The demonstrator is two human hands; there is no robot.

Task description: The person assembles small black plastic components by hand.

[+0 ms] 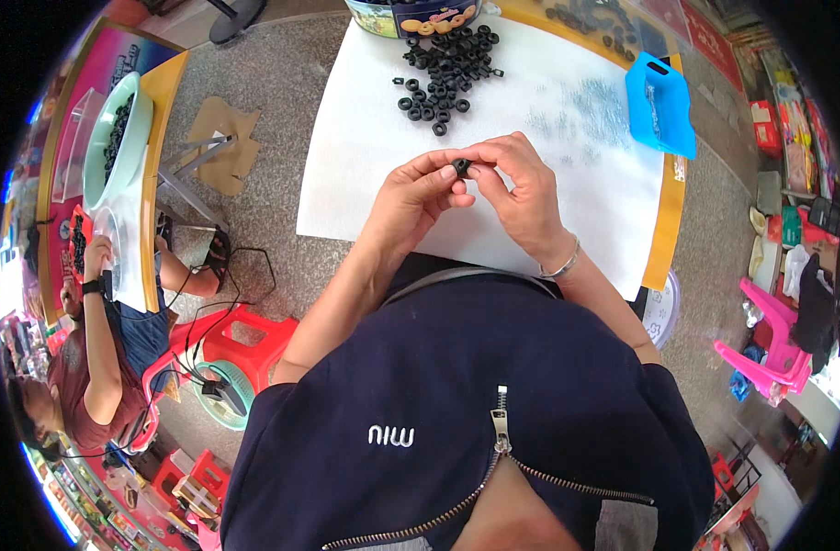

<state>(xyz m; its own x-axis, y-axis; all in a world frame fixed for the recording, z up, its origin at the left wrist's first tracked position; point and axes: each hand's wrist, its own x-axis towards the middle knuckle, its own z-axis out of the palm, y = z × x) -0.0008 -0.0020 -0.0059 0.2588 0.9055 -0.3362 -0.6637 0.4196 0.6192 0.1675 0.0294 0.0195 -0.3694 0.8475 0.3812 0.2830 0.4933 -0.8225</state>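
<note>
Between my two hands, over the near part of the white tabletop [374,138], is a small black ring-shaped part [461,168]. My left hand [422,188] pinches it from the left with thumb and forefinger. From the other side my right hand [516,188] closes its thumb and fingertips on the same part; a bracelet circles that wrist. Just beyond my hands lies a loose pile of similar black ring-shaped parts [447,73], a few of them scattered toward me. Fingers cover much of the held part, so its finer detail is hidden.
A dark blue tin [415,18] stands behind the pile. At the right edge sits a blue plastic scoop-like tray [660,106]. Tiny bits are strewn near it. To the left, another person [98,367] works at a table with a pale green basin [117,138]. A red stool [245,335] stands between.
</note>
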